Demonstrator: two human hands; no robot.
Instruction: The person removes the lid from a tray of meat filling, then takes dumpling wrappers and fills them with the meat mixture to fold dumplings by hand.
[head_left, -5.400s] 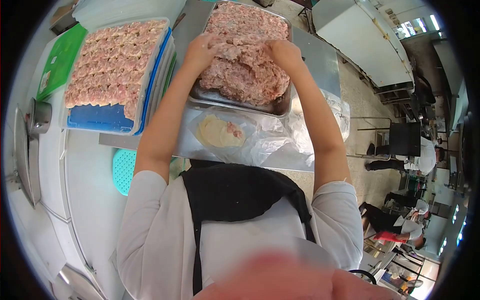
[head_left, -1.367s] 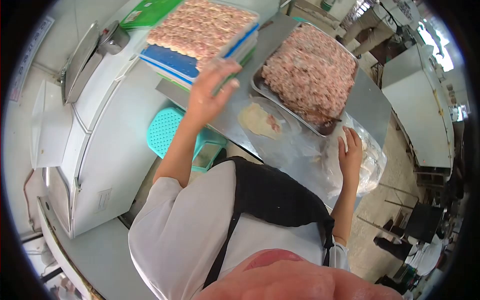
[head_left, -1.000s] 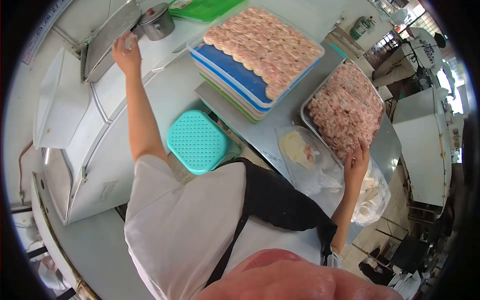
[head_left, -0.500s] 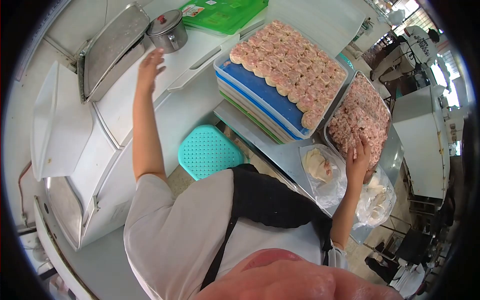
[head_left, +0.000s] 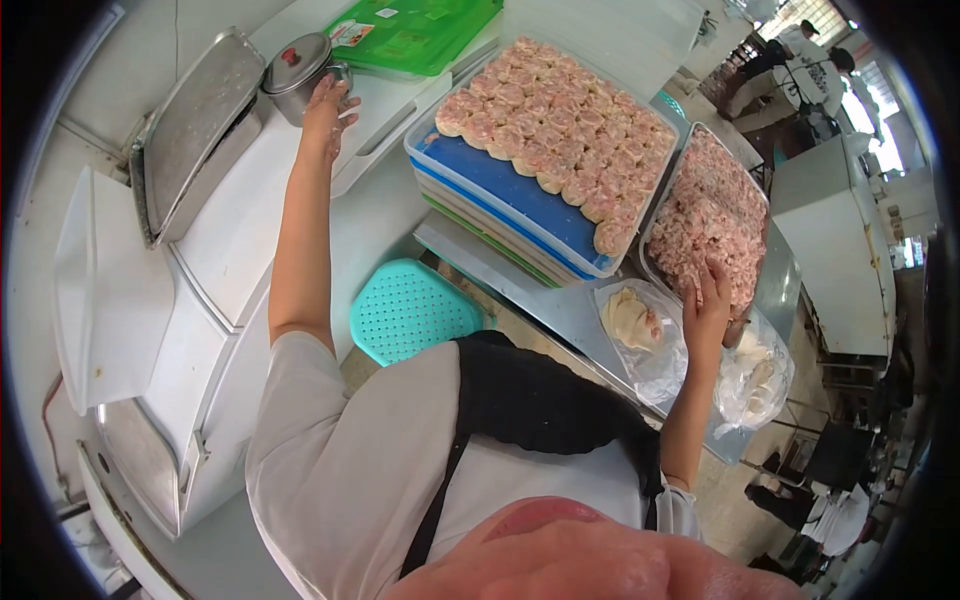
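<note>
On the left, my left hand (head_left: 325, 112) reaches to the lidded metal pot (head_left: 300, 70) with a red knob, fingers apart beside its handle; whether they touch it I cannot tell. My right hand (head_left: 708, 298) has its fingers spread at the near edge of the minced meat (head_left: 715, 205), which is heaped in a metal tray (head_left: 655, 262). Rows of filled dumplings (head_left: 560, 130) stand in a clear container with a blue base (head_left: 520, 190), on top of a stack. Round pale wrappers (head_left: 630, 318) with a bit of meat lie on plastic near my right hand.
A green lid (head_left: 420, 35) lies behind the pot, and a large metal pan (head_left: 195, 130) stands left of it. Below is a turquoise stool (head_left: 410, 310). A bag of wrappers (head_left: 755, 375) is at the steel table's corner. Several people (head_left: 800, 85) stand far back.
My left hand has gone from the dumpling container over to the pot. My right hand has moved from the plastic bag to the meat's near edge. The view has swung left.
</note>
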